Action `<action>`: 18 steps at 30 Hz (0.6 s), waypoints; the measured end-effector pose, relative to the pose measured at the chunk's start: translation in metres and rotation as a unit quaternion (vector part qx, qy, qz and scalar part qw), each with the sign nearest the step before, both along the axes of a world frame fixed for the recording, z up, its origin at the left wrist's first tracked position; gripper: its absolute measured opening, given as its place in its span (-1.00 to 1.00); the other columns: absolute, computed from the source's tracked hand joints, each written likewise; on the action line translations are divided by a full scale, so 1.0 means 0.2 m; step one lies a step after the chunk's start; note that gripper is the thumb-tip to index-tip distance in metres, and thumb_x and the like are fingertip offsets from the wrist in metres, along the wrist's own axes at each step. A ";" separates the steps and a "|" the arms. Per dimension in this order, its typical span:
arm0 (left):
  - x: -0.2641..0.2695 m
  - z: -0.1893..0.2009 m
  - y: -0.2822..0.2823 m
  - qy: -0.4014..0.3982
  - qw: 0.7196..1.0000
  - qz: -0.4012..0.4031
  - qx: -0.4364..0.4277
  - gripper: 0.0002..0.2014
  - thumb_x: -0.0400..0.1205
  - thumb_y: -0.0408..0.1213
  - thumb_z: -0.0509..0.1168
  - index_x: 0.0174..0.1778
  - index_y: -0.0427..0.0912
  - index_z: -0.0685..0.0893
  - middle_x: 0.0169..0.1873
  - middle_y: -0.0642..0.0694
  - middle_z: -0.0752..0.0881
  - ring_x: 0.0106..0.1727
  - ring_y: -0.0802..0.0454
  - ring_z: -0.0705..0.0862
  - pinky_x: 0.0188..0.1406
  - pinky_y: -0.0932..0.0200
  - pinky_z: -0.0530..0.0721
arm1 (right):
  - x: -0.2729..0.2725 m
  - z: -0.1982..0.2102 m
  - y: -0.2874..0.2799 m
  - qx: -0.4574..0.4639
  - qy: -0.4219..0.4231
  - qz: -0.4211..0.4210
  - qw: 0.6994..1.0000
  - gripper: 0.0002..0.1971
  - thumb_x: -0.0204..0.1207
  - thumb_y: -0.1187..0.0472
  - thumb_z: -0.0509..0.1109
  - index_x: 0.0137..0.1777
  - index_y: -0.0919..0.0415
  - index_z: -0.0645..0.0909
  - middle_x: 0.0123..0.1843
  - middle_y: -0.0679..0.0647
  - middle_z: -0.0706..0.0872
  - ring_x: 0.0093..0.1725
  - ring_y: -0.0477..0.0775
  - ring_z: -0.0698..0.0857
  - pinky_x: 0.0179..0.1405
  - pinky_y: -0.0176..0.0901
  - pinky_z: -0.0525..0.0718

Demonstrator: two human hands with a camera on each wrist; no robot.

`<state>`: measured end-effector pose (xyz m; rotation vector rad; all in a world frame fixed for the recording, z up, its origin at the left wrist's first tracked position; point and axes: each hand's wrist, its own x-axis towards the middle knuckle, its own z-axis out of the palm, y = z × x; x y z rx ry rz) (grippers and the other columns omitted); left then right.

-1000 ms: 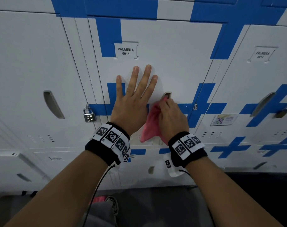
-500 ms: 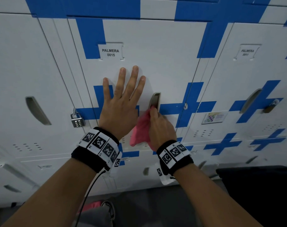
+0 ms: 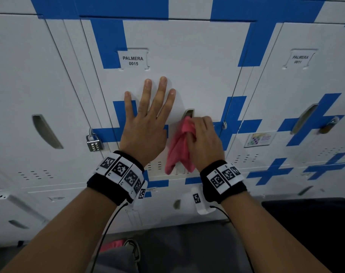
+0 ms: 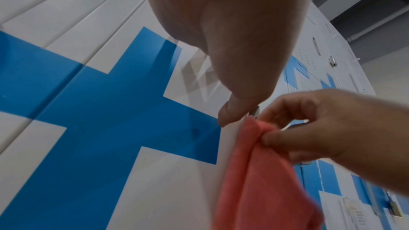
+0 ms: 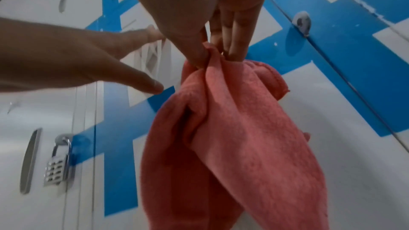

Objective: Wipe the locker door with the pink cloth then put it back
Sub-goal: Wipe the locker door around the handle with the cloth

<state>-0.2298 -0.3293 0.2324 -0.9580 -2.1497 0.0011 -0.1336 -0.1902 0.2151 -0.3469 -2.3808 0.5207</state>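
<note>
- Left hand: fingers spread flat on locker door, frame centre.
- Right hand: pinches pink cloth just below handle slot.
- Change: both hands' grip and placement unchanged.

A pink cloth against a white locker door crossed with blue stripes; black wristbands bearing black-and-white square markers; a silver padlock.

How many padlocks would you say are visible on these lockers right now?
2: a silver combination padlock left of the left hand, and a darker padlock on the far-right locker. Others may lie outside the view.
</note>
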 end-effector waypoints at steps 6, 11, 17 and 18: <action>-0.01 0.00 0.00 0.003 1.000 -0.002 0.008 -0.03 0.60 -0.20 0.39 0.87 -0.16 -0.01 0.85 -0.24 -0.07 0.84 -0.39 -0.06 0.68 -0.65 0.05 | -0.05 -0.15 -0.01 0.081 -0.061 -0.036 0.994 -0.78 0.63 0.19 0.32 0.19 0.24 0.66 0.01 0.16 0.69 -0.09 0.19 0.69 -0.23 -0.04 0.60; 0.00 0.00 0.01 0.000 1.000 0.000 0.003 -0.03 0.60 -0.19 0.38 0.87 -0.15 -0.03 0.85 -0.24 -0.07 0.84 -0.39 -0.06 0.68 -0.65 0.04 | -0.04 -0.15 0.02 -0.013 -0.078 -0.014 0.997 -0.76 0.65 0.12 0.24 0.26 0.09 0.56 0.03 0.07 0.61 -0.07 0.09 0.62 -0.22 -0.14 0.50; -0.01 0.00 0.00 -0.002 1.000 -0.005 0.007 -0.01 0.58 -0.20 0.42 0.87 -0.14 0.00 0.85 -0.22 -0.06 0.84 -0.37 -0.05 0.69 -0.64 0.03 | 0.06 -0.15 0.08 -0.234 0.027 -0.027 0.971 -0.88 0.63 0.11 0.34 -0.03 0.10 0.46 -0.25 -0.01 0.70 -0.32 -0.05 0.72 -0.40 -0.21 0.72; 0.00 0.00 0.00 -0.004 1.000 -0.005 0.007 -0.02 0.59 -0.19 0.41 0.87 -0.14 -0.01 0.85 -0.22 -0.06 0.84 -0.37 -0.06 0.69 -0.64 0.02 | 0.08 -0.16 0.09 -0.274 0.049 -0.041 0.960 -0.86 0.62 0.10 0.36 -0.03 0.10 0.45 -0.26 0.02 0.72 -0.33 -0.01 0.75 -0.37 -0.11 0.78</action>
